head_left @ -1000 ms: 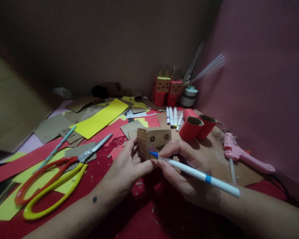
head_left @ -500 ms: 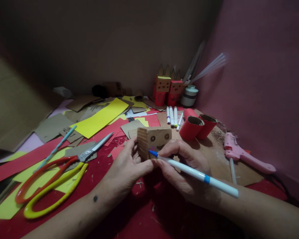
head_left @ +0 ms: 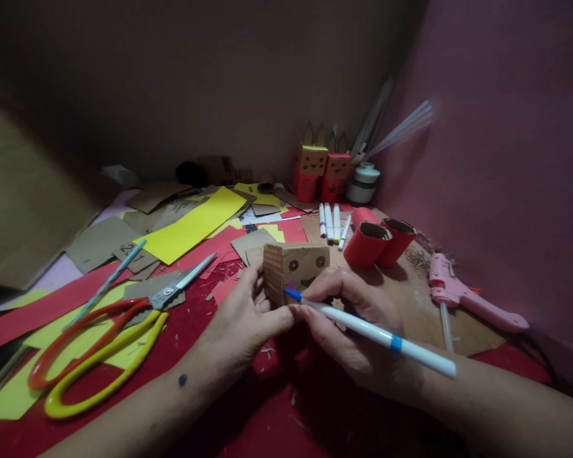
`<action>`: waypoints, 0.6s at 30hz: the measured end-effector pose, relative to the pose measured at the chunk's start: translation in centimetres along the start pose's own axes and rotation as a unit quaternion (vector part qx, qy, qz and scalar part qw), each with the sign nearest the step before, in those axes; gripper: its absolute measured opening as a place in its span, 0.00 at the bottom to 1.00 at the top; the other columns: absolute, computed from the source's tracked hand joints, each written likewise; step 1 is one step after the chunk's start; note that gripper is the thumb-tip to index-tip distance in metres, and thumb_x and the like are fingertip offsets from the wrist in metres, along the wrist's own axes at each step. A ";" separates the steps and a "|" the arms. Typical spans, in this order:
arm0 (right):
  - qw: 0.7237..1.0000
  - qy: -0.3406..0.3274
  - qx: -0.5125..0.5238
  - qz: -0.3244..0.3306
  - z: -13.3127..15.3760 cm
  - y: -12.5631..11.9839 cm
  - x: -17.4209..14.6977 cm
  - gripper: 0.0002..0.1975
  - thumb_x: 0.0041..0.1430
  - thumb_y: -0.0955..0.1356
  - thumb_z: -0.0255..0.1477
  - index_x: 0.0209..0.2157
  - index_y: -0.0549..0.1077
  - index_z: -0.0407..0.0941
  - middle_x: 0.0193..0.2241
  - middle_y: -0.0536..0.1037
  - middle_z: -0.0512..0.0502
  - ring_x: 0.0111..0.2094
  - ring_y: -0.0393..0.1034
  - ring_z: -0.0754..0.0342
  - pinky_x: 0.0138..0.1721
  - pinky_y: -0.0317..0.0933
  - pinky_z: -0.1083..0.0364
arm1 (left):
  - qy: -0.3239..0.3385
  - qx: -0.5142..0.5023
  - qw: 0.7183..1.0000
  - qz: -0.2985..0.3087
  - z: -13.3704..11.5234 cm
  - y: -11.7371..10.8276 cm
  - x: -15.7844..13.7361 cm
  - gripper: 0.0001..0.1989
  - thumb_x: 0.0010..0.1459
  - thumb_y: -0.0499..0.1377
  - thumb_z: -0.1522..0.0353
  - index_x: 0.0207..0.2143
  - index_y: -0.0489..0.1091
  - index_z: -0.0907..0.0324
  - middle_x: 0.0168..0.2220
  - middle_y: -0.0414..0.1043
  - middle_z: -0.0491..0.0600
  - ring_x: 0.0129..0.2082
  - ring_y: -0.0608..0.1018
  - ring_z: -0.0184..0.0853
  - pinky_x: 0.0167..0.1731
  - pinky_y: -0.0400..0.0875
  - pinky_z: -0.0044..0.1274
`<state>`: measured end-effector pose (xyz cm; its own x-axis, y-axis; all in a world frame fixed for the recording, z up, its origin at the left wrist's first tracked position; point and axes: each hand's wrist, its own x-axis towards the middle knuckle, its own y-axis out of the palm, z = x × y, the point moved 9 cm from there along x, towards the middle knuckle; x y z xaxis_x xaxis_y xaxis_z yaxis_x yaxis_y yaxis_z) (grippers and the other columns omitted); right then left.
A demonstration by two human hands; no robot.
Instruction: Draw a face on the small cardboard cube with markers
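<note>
little cardboard box (head_left: 300, 271) is dead centre, my left hand (head_left: 241, 324) has its fingers gripping the 8 o'clock side. right hand (head_left: 377, 312) is pinching a blue marker (head_left: 353, 324), tip low on the front. red tubes (head_left: 365, 249) at 2 o'clock, scissors (head_left: 167, 292) at 8.

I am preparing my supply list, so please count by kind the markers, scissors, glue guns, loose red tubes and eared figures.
Markers: 5, including one in the right hand
Scissors: 1
Glue guns: 1
Loose red tubes: 3
Eared figures: 2
Total: 12
</note>
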<state>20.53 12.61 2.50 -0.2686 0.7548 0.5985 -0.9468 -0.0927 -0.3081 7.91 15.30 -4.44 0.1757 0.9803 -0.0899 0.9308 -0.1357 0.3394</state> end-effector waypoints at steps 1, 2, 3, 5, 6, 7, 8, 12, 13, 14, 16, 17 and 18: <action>1.000 0.001 0.002 0.001 0.0 0.0 0.0 0.06 0.58 0.70 0.22 0.35 0.70 0.46 0.24 0.72 0.55 0.19 0.62 0.63 0.18 0.56 0.62 | 0.001 0.001 1.000 0.000 0.0 0.0 0.0 0.36 0.41 0.72 0.77 0.54 0.65 0.58 0.58 0.75 0.58 0.59 0.75 0.52 0.57 0.73 0.35; 1.000 0.003 0.002 0.000 0.0 0.0 0.0 0.05 0.59 0.69 0.22 0.34 0.70 0.46 0.24 0.72 0.55 0.19 0.62 0.62 0.18 0.56 0.62 | 0.002 0.002 1.000 0.001 0.0 0.0 0.0 0.36 0.41 0.72 0.78 0.54 0.65 0.58 0.58 0.75 0.58 0.60 0.75 0.52 0.57 0.73 0.35; 1.000 0.005 0.000 -0.003 0.0 -0.1 0.0 0.05 0.59 0.69 0.22 0.34 0.70 0.46 0.24 0.72 0.54 0.19 0.62 0.62 0.18 0.56 0.61 | 0.003 0.003 1.000 0.002 0.0 0.1 0.0 0.36 0.41 0.71 0.78 0.54 0.65 0.58 0.58 0.75 0.57 0.60 0.74 0.52 0.57 0.72 0.36; 1.000 0.007 -0.010 -0.012 0.0 -0.3 0.1 0.04 0.59 0.69 0.22 0.34 0.70 0.46 0.24 0.71 0.54 0.20 0.62 0.62 0.19 0.56 0.61 | 0.001 0.004 1.000 0.003 -0.1 0.1 0.0 0.35 0.42 0.71 0.78 0.53 0.66 0.58 0.58 0.75 0.57 0.60 0.74 0.52 0.58 0.72 0.36; 1.000 0.008 -0.016 -0.017 0.1 -0.4 0.1 0.04 0.59 0.68 0.22 0.33 0.70 0.45 0.24 0.71 0.54 0.21 0.63 0.62 0.19 0.57 0.61 | 0.000 0.004 1.000 0.001 -0.1 0.1 -0.1 0.35 0.42 0.71 0.78 0.53 0.66 0.58 0.58 0.75 0.57 0.60 0.74 0.51 0.58 0.71 0.36; 1.000 0.010 -0.022 -0.021 0.1 -0.5 0.1 0.04 0.59 0.68 0.22 0.33 0.70 0.45 0.24 0.71 0.53 0.21 0.63 0.61 0.20 0.57 0.61 | -0.001 0.004 1.000 0.002 -0.2 0.2 -0.1 0.35 0.42 0.71 0.78 0.53 0.66 0.58 0.58 0.74 0.56 0.60 0.74 0.51 0.58 0.71 0.35; 0.999 0.014 -0.024 -0.022 0.1 -0.6 0.1 0.03 0.58 0.68 0.23 0.33 0.70 0.45 0.24 0.71 0.53 0.21 0.64 0.61 0.20 0.58 0.61 | 0.000 0.003 1.000 0.003 -0.2 0.2 -0.1 0.35 0.42 0.71 0.78 0.54 0.66 0.57 0.59 0.74 0.56 0.60 0.74 0.50 0.58 0.71 0.35; 0.999 0.034 -0.010 -0.029 0.1 -1.1 0.2 0.04 0.58 0.68 0.24 0.31 0.69 0.46 0.23 0.72 0.52 0.20 0.62 0.60 0.20 0.59 0.59 | 0.001 0.000 1.000 0.001 -0.3 0.1 -0.3 0.36 0.43 0.73 0.76 0.55 0.65 0.58 0.58 0.75 0.55 0.59 0.75 0.46 0.58 0.71 0.30; 0.999 0.036 0.000 -0.035 0.2 -1.2 0.2 0.05 0.57 0.69 0.24 0.31 0.69 0.46 0.24 0.73 0.52 0.20 0.63 0.60 0.20 0.59 0.59 | 0.001 0.001 1.000 0.001 -0.3 0.1 -0.3 0.36 0.44 0.73 0.75 0.56 0.65 0.58 0.58 0.75 0.55 0.59 0.75 0.46 0.58 0.71 0.30; 0.998 0.036 0.012 -0.042 0.3 -1.4 0.2 0.05 0.57 0.69 0.24 0.31 0.69 0.46 0.25 0.74 0.52 0.21 0.63 0.60 0.20 0.59 0.59 | 0.001 0.001 1.000 0.002 -0.4 0.1 -0.3 0.36 0.45 0.73 0.74 0.56 0.65 0.58 0.59 0.75 0.55 0.60 0.75 0.46 0.58 0.71 0.30; 0.997 0.032 0.036 -0.056 0.4 -1.9 0.2 0.05 0.58 0.69 0.22 0.33 0.70 0.47 0.25 0.75 0.52 0.21 0.65 0.59 0.20 0.60 0.59 | -0.001 -0.004 1.000 0.012 -0.4 0.1 -0.4 0.36 0.48 0.73 0.72 0.59 0.64 0.57 0.60 0.74 0.55 0.61 0.74 0.47 0.58 0.71 0.31; 0.996 0.024 0.051 -0.065 0.5 -2.2 0.2 0.06 0.59 0.68 0.22 0.35 0.71 0.47 0.25 0.75 0.52 0.22 0.66 0.59 0.21 0.61 0.59 | -0.003 -0.007 1.000 0.017 -0.4 0.1 -0.5 0.37 0.49 0.73 0.71 0.60 0.64 0.56 0.61 0.73 0.55 0.61 0.73 0.47 0.59 0.70 0.32; 0.995 0.015 0.066 -0.078 0.5 -2.6 0.2 0.06 0.61 0.68 0.22 0.37 0.72 0.48 0.25 0.75 0.53 0.23 0.67 0.59 0.22 0.62 0.58 | -0.005 -0.008 1.000 0.020 -0.3 0.1 -0.5 0.38 0.49 0.73 0.71 0.61 0.63 0.56 0.61 0.73 0.56 0.62 0.73 0.48 0.59 0.70 0.32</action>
<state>22.85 12.66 3.80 -0.1139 0.7851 0.6089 -0.9920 -0.0561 -0.1133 7.80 14.86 -4.04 0.2165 0.9726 -0.0851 0.9174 -0.1729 0.3585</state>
